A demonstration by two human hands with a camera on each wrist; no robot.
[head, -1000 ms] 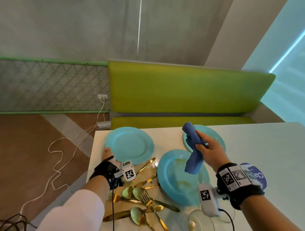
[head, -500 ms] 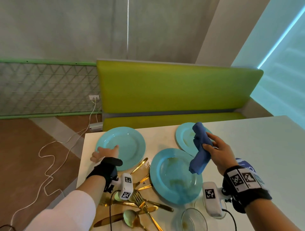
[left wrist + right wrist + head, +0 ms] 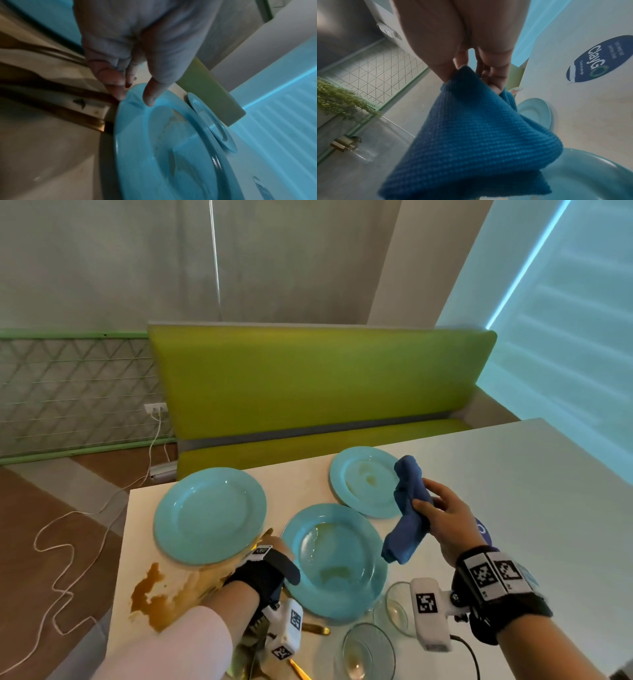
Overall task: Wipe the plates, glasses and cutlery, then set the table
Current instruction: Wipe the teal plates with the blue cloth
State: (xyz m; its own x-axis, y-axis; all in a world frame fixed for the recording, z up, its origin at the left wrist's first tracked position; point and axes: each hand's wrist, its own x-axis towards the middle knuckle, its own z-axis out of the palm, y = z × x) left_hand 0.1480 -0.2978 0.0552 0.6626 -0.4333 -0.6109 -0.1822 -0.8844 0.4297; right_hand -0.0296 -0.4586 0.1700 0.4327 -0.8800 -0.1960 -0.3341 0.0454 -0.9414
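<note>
- The right hand (image 3: pixel 445 518) holds a blue cloth (image 3: pixel 407 518) up in the air; its thumb and fingers are curled round the cloth, and the cloth hangs down over the middle plate (image 3: pixel 337 563).
- The left hand (image 3: pixel 137 56) is at the edge of the middle plate; the thumb (image 3: pixel 150 94) lies on top of the rim and the fingers (image 3: pixel 115 83) sit at the rim's side; I cannot tell if it grips the plate or only touches it.
- Three light blue plates sit on the white table (image 3: pixel 513 491); the left plate (image 3: pixel 209 515) looks clean; the middle plate and the far plate (image 3: pixel 363 479) have brown marks in them.
- A brown spill (image 3: pixel 154 594) lies on the table near the left plate.
- Two glasses (image 3: pixel 366 652) stand close to the middle plate, on the near side.
- Gold cutlery (image 3: pixel 313 630) peeks out under the left wrist.
- A green bench (image 3: pixel 308 385) stands behind the table.
</note>
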